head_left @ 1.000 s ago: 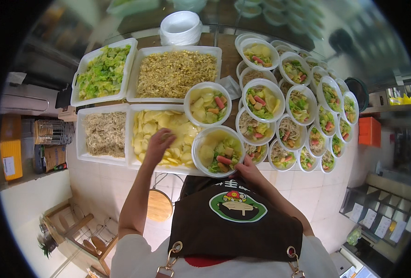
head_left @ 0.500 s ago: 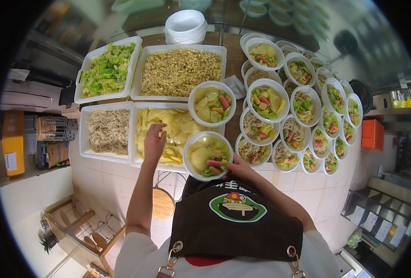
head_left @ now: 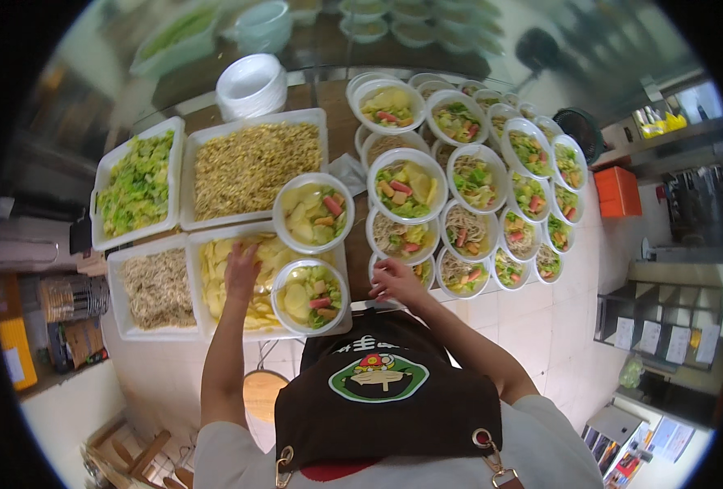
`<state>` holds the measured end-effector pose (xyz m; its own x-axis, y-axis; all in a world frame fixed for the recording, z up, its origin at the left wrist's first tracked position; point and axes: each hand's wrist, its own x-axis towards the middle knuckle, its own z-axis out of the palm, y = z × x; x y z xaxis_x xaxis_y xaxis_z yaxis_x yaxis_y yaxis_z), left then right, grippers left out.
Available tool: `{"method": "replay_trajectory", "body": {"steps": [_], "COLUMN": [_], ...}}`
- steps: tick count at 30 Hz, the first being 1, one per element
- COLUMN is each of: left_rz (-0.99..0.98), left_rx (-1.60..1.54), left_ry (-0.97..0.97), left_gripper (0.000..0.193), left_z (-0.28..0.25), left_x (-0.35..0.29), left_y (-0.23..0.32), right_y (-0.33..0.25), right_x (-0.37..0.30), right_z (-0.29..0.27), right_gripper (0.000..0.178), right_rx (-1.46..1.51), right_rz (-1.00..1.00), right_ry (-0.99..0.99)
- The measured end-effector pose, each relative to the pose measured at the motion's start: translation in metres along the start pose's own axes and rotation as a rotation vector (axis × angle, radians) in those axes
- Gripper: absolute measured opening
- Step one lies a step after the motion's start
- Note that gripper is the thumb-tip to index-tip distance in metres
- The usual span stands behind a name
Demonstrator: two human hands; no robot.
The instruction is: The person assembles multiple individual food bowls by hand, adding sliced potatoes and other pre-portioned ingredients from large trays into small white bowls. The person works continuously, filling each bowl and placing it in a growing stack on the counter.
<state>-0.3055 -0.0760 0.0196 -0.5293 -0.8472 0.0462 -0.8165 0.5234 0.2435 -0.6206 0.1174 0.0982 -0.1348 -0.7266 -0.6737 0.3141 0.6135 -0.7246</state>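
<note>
My left hand (head_left: pixel 243 267) is on the pale yellow potato slices (head_left: pixel 211 277) in a white tray, fingers apart. A round white bowl (head_left: pixel 310 298) with potato slices, lettuce and pink sausage pieces rests on that tray's right end, between my hands. Just behind it stands a similar filled bowl (head_left: pixel 313 213). My right hand (head_left: pixel 396 281) hangs empty to the right of the nearer bowl, fingers loosely bent and apart, close to the front row of filled bowls (head_left: pixel 462 275).
Trays of shredded pale food (head_left: pixel 159 287), bean sprouts (head_left: pixel 251 167) and chopped lettuce (head_left: pixel 137 183) stand at left. Behind them is a stack of white bowls (head_left: pixel 251 85). Several filled bowls are stacked at right. A round wooden stool (head_left: pixel 264 394) stands below the table edge.
My right hand has let go of the nearer bowl and moved off to its right; the bowl now rests on the potato tray. My left hand remains at the potato slices. The whole view has shifted.
</note>
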Motion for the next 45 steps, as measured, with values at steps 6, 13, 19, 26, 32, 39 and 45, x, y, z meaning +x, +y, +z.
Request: {"method": "replay_trajectory", "body": {"steps": [6,13,19,26,32,39,45], "left_rz": [-0.172,-0.217,-0.266,-0.305,-0.422,-0.620,-0.730], "left_rx": [-0.105,-0.166,-0.255,-0.325,-0.434,-0.525,-0.663], "left_ry": [-0.024,0.094,0.131,0.142,0.203,0.211,0.236], "left_gripper": [0.052,0.051,0.033,0.031,0.029,0.022,0.020], "left_z": [-0.002,0.000,0.012,0.016,0.004,0.006,-0.003], "left_x": [0.014,0.005,0.007,0.003,-0.015,-0.030,-0.013], "left_y": [0.023,0.045,0.031,0.015,-0.005,-0.042,-0.040], "right_y": [-0.042,-0.011,-0.034,-0.078,-0.055,-0.022,-0.048], "right_x": [-0.018,-0.027,0.009,0.048,-0.011,-0.059,0.014], "right_z": [-0.130,-0.161,-0.112,-0.096,-0.054,-0.046,-0.062], "right_gripper": [0.029,0.026,0.028,0.038,0.043,0.046,0.043], "right_rx": [0.465,0.363,0.426,0.400,0.379,0.432,0.507], "right_rz": [-0.154,-0.092,-0.141,-0.187,-0.120,0.150,-0.235], "right_ry": [0.362,0.354,0.166,0.044,-0.018,-0.108,0.066]}}
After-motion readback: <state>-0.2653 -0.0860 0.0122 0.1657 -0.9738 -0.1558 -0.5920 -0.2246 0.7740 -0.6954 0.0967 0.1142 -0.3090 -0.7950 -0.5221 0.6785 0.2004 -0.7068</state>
